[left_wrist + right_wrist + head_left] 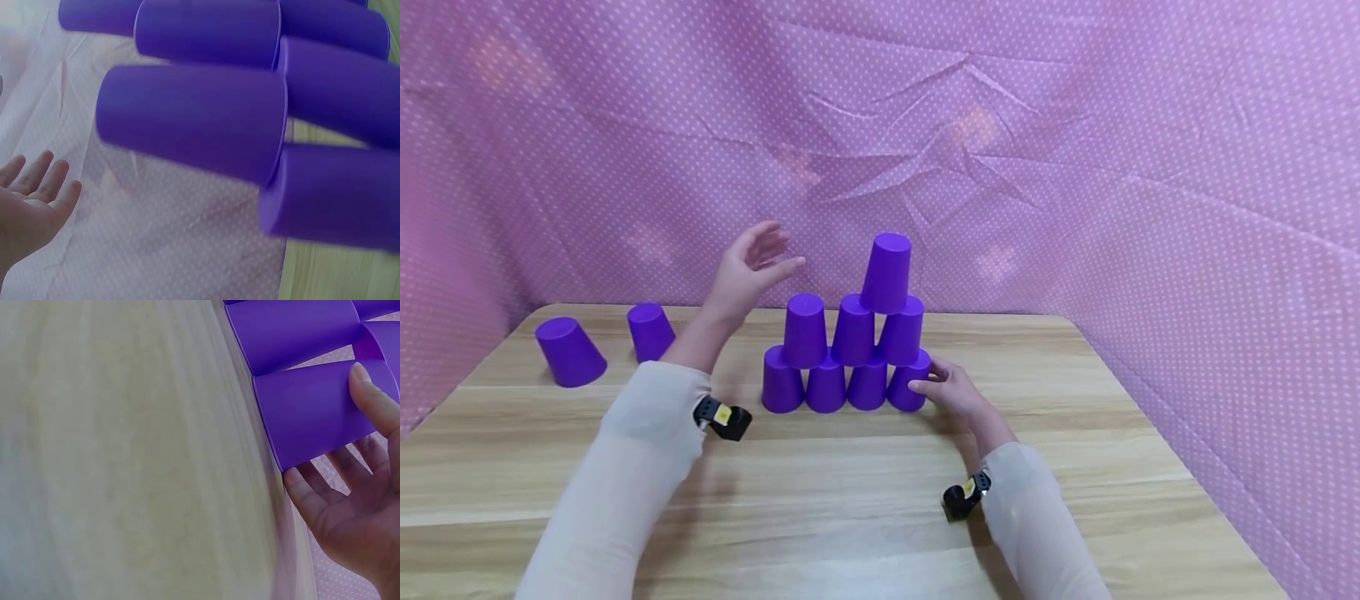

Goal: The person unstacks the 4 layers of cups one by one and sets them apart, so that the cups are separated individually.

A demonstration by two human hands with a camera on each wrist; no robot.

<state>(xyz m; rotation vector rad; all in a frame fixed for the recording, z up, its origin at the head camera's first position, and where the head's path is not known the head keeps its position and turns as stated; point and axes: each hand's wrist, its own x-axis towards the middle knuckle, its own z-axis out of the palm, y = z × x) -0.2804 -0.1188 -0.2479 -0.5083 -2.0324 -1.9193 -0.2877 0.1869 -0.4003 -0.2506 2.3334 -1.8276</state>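
Note:
Upside-down purple cups form a stack: several in the bottom row, three above, and a single cup (886, 273) on top, over the right part of the middle row. My right hand (953, 390) holds the rightmost bottom cup (907, 392), thumb across its front and fingers along its outer side, as the right wrist view shows. My left hand (745, 275) is raised at the stack's left, fingers relaxed and apart from the cups. Nearest to it is the left cup of the middle row (805, 332). In the left wrist view the left palm (31, 215) shows bare.
Two more upside-down cups stand at the table's left: a near one (571, 352) and a farther one (651, 332), partly hidden by the left forearm. Pink dotted cloth (1075, 167) hangs behind and beside the wooden table (835, 500).

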